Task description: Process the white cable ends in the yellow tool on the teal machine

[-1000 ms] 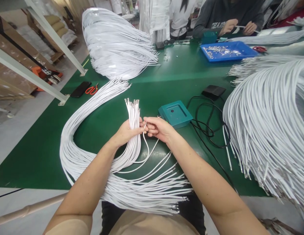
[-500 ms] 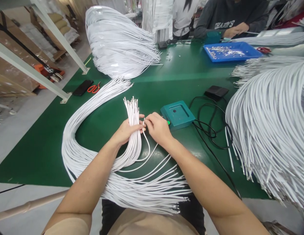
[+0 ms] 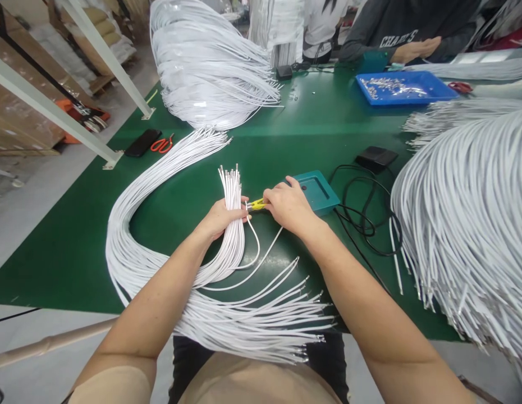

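My left hand [image 3: 219, 219] is closed around a bundle of white cables [image 3: 233, 193], whose metal-tipped ends stick up above the thumb. One cable end stands apart from the bundle at the left fingertips. From the right, my right hand [image 3: 288, 205] grips small yellow-handled snips [image 3: 258, 205], their metal tip at that single end. Whether the blades touch the cable is too small to tell. A loose cable also runs up to beneath the right hand. The rest of the cable bundle [image 3: 122, 230] curves across the green table [image 3: 67, 247], with loose ends fanning out near my lap.
A teal box [image 3: 324, 196] with black cords lies just beyond my right hand. Large cable coils [image 3: 463, 202] fill the right side, with another cable pile [image 3: 202, 67] behind. Scissors [image 3: 162, 144], a phone [image 3: 143, 142] and a blue tray [image 3: 406, 90] lie further off; a co-worker sits opposite.
Yellow-handled snips have appeared in my right hand, which was pinching at the single cable end and now sits slightly further right. My left hand still holds the bundle.
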### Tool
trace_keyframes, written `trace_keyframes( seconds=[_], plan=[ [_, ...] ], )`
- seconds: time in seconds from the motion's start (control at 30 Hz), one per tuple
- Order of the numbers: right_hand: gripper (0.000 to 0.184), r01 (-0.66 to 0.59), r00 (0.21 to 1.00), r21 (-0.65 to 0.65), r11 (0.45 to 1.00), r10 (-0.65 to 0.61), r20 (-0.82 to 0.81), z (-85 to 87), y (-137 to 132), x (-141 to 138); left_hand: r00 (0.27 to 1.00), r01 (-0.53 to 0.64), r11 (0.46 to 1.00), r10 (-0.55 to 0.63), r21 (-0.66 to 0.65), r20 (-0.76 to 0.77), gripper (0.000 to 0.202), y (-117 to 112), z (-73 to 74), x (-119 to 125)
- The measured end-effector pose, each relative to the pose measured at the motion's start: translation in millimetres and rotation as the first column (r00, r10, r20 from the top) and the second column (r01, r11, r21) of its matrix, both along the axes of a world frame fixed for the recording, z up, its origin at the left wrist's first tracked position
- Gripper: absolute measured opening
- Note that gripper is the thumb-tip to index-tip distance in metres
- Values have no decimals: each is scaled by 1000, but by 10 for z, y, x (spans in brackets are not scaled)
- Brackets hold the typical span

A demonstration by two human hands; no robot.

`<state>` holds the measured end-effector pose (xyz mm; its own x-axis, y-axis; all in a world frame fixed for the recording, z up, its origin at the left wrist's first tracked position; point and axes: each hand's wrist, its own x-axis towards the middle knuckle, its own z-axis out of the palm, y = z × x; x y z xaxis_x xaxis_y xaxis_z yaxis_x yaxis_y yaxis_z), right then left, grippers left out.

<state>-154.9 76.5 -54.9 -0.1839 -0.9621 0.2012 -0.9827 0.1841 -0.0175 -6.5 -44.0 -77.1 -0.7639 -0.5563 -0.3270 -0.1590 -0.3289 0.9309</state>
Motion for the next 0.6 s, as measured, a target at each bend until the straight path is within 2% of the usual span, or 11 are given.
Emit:
trace_keyframes(
  seconds=[0.13,0.37,0.6],
  plan=[
    [13,-32,999,23,999,32,-3,19,-23,-33,1000,-5,1000,6,-26,18,46,-8,-14,-4],
    [24,-49,998,-45,998,50,26,30,-14,-21,998,-3,993,11,-114,67,50,-20,-45,7],
    [17,-62,997,-6,998,62,47,69,-62,-35,990,-13,972,45,-234,131,45,-32,-111,-6]
  ],
)
